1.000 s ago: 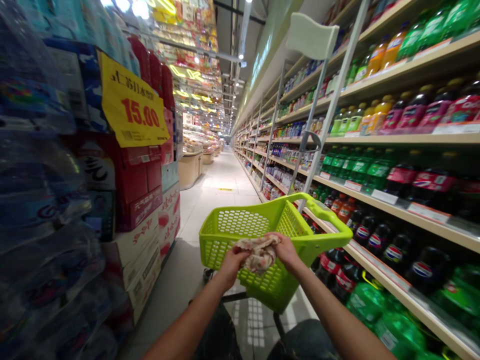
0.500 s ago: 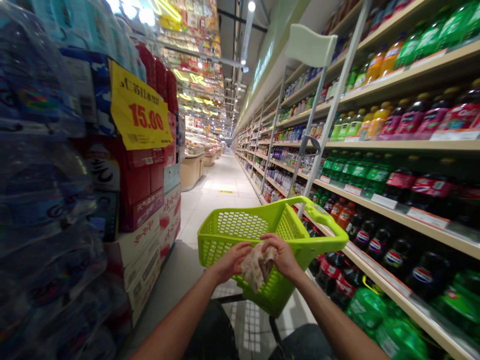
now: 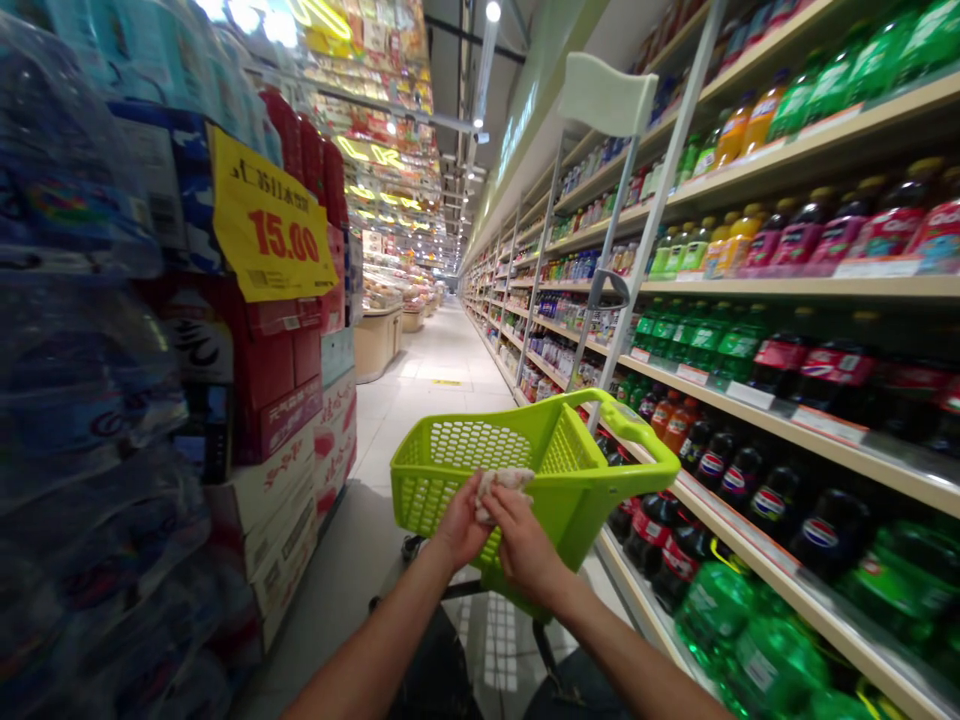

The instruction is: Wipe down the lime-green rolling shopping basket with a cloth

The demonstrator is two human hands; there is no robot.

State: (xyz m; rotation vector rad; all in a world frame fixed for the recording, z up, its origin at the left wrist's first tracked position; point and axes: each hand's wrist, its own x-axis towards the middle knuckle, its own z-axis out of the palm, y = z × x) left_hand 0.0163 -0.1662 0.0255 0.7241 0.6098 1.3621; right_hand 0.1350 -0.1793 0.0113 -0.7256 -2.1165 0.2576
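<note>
A crumpled, pale, stained cloth (image 3: 504,486) is bunched between my two hands, in front of the near side of a lime-green shopping cart (image 3: 600,484). My left hand (image 3: 462,524) is closed on the cloth's left end. Fingers of my right hand (image 3: 525,540) press on the cloth from the front, close against the left hand. Part of the cloth is hidden behind the fingers. The cart's basket has perforated walls, and its handle bar points to the right, toward the shelves. Whether the cloth touches the cart's rim, I cannot tell.
Shelves of soda bottles (image 3: 795,350) line the right side, with large green bottles (image 3: 757,640) at the bottom. At left stand wrapped water packs (image 3: 82,400) and stacked cartons (image 3: 281,510) under a yellow price sign (image 3: 270,220). A tiled aisle (image 3: 442,350) runs ahead between them.
My hands have come together and the right hand has moved left. The cloth, hanging loosely between them before, is now bunched smaller and higher. The view has shifted slightly.
</note>
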